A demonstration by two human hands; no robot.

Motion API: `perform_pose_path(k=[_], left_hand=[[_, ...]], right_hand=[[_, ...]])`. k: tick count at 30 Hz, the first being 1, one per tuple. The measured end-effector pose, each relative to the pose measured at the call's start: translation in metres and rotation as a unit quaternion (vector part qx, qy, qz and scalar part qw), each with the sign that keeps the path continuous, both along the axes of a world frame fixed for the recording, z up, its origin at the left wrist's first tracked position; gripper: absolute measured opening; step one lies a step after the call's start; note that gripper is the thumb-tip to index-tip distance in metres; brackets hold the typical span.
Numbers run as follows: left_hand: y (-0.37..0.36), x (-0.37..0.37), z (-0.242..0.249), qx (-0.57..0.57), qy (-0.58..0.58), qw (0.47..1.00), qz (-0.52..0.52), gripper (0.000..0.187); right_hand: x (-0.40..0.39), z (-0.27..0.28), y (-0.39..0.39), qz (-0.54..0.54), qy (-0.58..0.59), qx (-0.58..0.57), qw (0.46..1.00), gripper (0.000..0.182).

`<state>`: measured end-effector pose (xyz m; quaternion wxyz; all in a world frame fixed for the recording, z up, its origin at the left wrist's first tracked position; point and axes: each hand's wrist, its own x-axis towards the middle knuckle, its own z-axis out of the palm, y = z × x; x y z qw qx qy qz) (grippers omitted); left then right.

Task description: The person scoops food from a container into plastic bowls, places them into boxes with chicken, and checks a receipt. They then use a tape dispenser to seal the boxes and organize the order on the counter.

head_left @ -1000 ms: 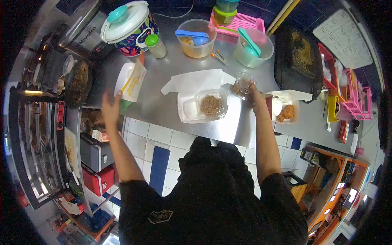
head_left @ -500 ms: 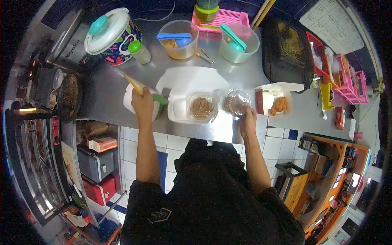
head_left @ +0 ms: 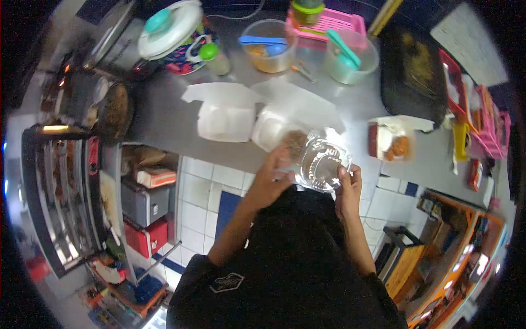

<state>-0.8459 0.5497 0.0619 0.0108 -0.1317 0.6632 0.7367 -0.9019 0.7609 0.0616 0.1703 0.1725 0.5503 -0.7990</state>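
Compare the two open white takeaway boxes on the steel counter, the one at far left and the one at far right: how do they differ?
The left white box looks empty; the right white box holds an orange-brown fried piece beside something white. The left box lies apart from both hands, further along the steel counter; the right box sits nearer the right hand. Both are white, with lids open.

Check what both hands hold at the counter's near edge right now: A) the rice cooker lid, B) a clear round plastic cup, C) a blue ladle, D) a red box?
B: the left hand and right hand both grip the clear round plastic cup.
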Motion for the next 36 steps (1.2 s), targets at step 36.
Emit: perform_pose_path(k=[36], left_hand=[[-0.181, -0.035, -0.126, -0.39, -0.091, 0.893, 0.203, 0.048]], right_hand=[[-0.085, -0.099, 0.037, 0.048, 0.152, 0.438, 0.885, 0.031]])
